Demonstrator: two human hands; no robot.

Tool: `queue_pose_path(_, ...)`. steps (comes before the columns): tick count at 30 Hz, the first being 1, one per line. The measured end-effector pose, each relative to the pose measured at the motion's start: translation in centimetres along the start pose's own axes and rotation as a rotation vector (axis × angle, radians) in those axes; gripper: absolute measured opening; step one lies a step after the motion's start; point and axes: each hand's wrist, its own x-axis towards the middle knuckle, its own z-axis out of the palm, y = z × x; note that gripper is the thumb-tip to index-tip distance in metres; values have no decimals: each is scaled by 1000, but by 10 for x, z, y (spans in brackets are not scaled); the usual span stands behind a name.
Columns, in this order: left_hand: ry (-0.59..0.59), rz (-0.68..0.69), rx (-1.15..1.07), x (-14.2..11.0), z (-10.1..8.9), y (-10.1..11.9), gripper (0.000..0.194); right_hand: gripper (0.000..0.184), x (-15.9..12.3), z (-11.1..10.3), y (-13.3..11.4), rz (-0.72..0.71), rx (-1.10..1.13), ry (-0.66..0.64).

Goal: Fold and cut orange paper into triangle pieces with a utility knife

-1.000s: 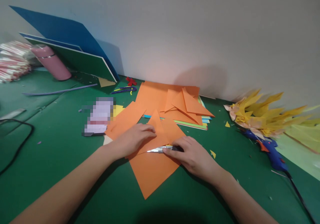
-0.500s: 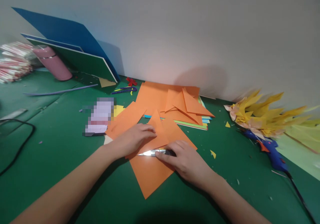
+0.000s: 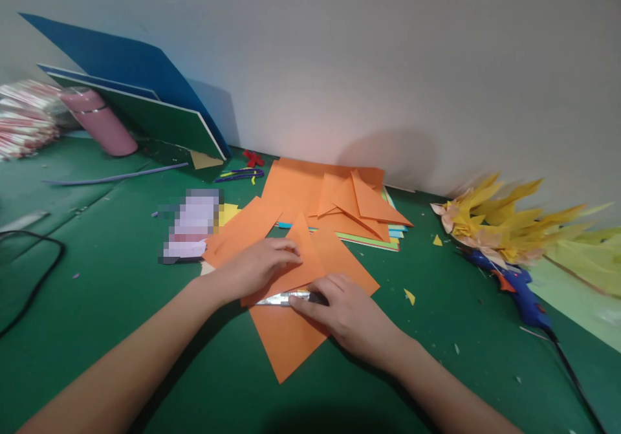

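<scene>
In front of me, a folded orange sheet of paper (image 3: pixel 286 350) lies on the table with one corner pointing toward me. My left hand (image 3: pixel 259 266) presses on its upper flap, fingers bent together, holding it down. A utility knife (image 3: pixel 279 299) with a silver front and dark handle is gripped in my right hand (image 3: pixel 347 308). The knife lies flat along the fold, its tip pointing left, under the flap's edge. Another orange piece (image 3: pixel 245 227) reaches out behind my left hand. Folded orange pieces (image 3: pixel 366 201) rest on a stack of coloured paper behind.
A blurred-out phone-like object (image 3: pixel 191 227) lies at left, near a pink bottle (image 3: pixel 101 123) and leaning boards (image 3: pixel 140 107). To the right are a blue glue gun (image 3: pixel 526 295) with its cord and yellow paper leaves (image 3: pixel 509 220). A black cable (image 3: pixel 53 285) curves at far left.
My right hand and the knife have slid slightly left along the fold. My left hand stays on the paper. The whole view has shifted a little.
</scene>
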Motion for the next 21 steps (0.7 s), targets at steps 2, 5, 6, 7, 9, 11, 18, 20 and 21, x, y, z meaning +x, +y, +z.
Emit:
queue_pose_path(2,2,-15,-16,0,0,0,28,32,1,1,-1,-4,1,1)
queue_pose_path(5,-19,-54,-22,0,0,0,29,32,3,2,-3,-7,-2,13)
queue_pose_path(6,-27,-65,-21,0,0,0,29,32,3,3,-5,-6,-2,19)
queue_pose_path(7,-31,-72,-22,0,0,0,29,32,4,3,-6,-8,1,22)
queue_pose_path(9,-35,-69,-30,0,-1,0,31,30,5,3,-10,-24,16,35)
queue_pose_path(11,-32,-55,-45,1,-2,1,32,29,7,3,-14,-55,34,49)
queue_pose_path(18,-44,-84,-36,1,-5,4,27,28,2,-4,-3,-183,61,1)
queue_pose_path(20,-57,-111,-33,0,-7,7,24,29,-5,-9,10,-192,59,18)
queue_pose_path(21,-62,-126,-34,0,-8,8,22,31,-9,-11,17,-178,68,52)
